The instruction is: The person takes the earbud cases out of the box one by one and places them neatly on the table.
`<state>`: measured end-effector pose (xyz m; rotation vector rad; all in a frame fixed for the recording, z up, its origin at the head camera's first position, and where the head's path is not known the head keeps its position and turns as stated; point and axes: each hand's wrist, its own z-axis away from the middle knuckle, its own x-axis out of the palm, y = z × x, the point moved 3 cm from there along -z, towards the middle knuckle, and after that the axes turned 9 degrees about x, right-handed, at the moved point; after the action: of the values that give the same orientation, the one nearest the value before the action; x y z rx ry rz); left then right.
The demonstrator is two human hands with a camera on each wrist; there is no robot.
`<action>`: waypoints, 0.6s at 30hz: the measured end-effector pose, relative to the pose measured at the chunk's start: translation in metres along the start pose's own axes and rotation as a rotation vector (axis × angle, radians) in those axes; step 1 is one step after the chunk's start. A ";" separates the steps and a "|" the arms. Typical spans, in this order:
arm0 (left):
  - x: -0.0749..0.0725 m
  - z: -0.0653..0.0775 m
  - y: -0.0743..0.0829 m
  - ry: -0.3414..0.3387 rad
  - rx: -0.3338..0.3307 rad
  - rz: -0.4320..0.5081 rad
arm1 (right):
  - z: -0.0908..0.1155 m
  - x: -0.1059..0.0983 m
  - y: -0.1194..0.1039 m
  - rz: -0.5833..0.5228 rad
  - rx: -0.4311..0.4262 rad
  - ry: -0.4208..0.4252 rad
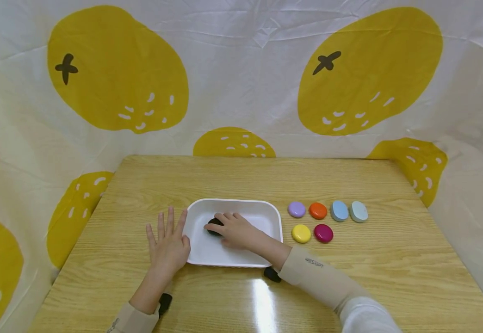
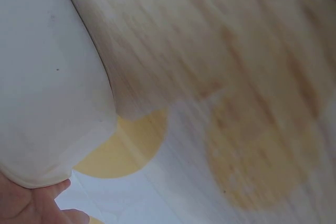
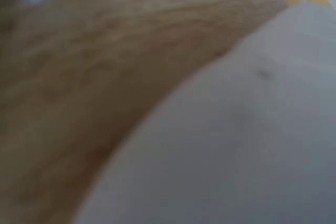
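A white rectangular tray (image 1: 241, 262) sits on the wooden table. My left hand (image 1: 168, 249) lies at its left side, fingers spread, the thumb side touching the rim. In the left wrist view part of the left hand (image 2: 37, 205) shows at the tray's end. My right hand (image 1: 241, 231) reaches into the tray from the right, its fingers round a small dark rounded piece (image 1: 214, 226) near the left half of the floor. The hand covers part of that piece. In the right wrist view only the blurred white tray (image 3: 247, 140) and table show, not the fingers.
Right of the tray lie glossy rounded pieces: lilac (image 1: 297, 209), orange (image 1: 318, 211), yellow (image 1: 301, 233) and magenta (image 1: 323, 233). Beside them are a blue piece (image 1: 339, 211) and a pale blue piece (image 1: 358, 211). A curtain with yellow fruit (image 1: 241, 92) surrounds the table (image 1: 391, 277).
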<state>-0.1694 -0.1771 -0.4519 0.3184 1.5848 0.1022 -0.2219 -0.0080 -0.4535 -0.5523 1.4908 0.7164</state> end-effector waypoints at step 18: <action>0.001 0.000 -0.001 0.017 0.009 0.015 | -0.002 0.003 -0.001 -0.053 -0.026 0.049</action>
<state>-0.1696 -0.1772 -0.4534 0.3373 1.5997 0.1101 -0.2225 -0.0094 -0.4571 -0.6301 1.5087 0.6860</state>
